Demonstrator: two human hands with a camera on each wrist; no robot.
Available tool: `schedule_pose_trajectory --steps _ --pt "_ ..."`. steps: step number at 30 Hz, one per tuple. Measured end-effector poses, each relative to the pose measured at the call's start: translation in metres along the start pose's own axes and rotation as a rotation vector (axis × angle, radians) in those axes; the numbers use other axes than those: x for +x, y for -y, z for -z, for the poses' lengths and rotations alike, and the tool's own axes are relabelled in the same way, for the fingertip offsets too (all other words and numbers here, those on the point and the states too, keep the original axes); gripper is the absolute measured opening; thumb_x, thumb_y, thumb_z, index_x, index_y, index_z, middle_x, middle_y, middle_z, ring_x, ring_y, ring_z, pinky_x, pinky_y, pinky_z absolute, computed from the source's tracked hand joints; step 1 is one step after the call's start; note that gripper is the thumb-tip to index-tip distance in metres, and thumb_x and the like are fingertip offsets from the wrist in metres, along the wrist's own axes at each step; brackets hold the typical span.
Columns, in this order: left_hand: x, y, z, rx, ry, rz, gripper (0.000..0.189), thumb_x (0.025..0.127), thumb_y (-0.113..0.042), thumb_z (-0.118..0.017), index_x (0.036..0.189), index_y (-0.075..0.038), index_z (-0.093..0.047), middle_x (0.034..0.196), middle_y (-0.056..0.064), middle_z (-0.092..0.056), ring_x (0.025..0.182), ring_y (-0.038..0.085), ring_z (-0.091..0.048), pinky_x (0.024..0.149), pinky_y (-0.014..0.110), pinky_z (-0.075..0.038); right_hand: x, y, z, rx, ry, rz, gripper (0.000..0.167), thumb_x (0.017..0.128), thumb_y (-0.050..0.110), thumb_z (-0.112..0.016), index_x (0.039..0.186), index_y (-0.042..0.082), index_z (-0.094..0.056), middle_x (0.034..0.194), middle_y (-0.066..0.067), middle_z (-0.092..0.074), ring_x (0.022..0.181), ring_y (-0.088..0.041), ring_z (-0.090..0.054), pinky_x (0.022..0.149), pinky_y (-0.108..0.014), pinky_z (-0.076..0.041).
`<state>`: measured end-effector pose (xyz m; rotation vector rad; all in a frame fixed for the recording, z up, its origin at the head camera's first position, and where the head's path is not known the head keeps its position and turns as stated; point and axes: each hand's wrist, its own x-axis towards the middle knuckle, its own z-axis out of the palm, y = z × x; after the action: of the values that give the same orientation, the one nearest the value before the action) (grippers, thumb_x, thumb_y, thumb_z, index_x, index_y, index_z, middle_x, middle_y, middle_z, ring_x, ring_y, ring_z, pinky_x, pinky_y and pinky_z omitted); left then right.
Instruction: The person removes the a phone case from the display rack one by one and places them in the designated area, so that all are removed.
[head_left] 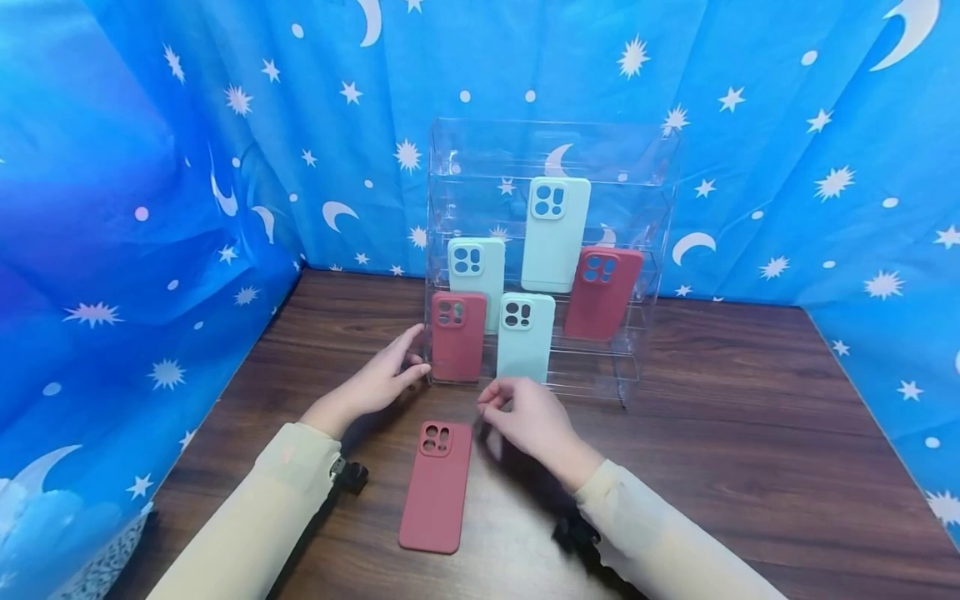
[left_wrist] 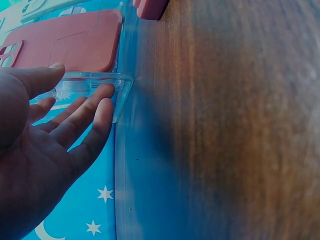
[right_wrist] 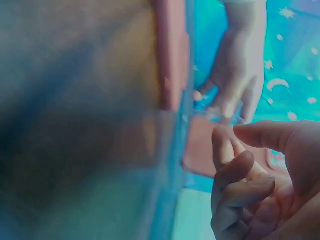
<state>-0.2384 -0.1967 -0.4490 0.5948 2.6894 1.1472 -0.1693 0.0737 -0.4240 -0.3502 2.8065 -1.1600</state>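
Head: lowest mint case (head_left: 527, 348) beyond right fingers (head_left: 501, 387)

Phone cases (head_left: 435, 500): no readable text
Clear rack (head_left: 480, 200): no readable label
Blue backdrop (head_left: 495, 50): no readable words (stars and moons, though)

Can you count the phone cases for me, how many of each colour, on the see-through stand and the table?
3 red phone cases: 2 on the stand, 1 on the table
3 pale green phone cases: all on the stand
Total: 6
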Motion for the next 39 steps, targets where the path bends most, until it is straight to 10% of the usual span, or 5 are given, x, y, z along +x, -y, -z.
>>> schedule_pose_trajectory --steps 15,39 --pt "0.002 0.000 0.001 0.004 0.000 -0.002 0.072 0.108 -0.025 -0.057 0.166 -0.009 -0.016 0.155 0.023 -0.045 0.127 0.033 -0.061 0.109 0.054 -0.049 0.012 -0.002 0.066 -0.026 -0.204 0.046 0.008 0.094 0.028 -0.073 0.101 0.023 -0.076 0.088 0.006 -0.076 0.065 -0.013 -0.061 0.063 -0.032 -0.049" --pt "0.001 0.003 0.000 0.013 0.001 -0.007 0.073 0.108 -0.026 -0.056 0.166 -0.008 -0.016 0.159 0.024 -0.039 0.130 0.034 -0.060 0.114 0.056 -0.045 0.019 -0.020 0.080 -0.162 -0.577 0.150 0.022 0.094 0.025 -0.075 0.114 0.018 -0.073 0.094 0.001 -0.078 0.074 -0.016 -0.072 0.062 -0.041 -0.052"
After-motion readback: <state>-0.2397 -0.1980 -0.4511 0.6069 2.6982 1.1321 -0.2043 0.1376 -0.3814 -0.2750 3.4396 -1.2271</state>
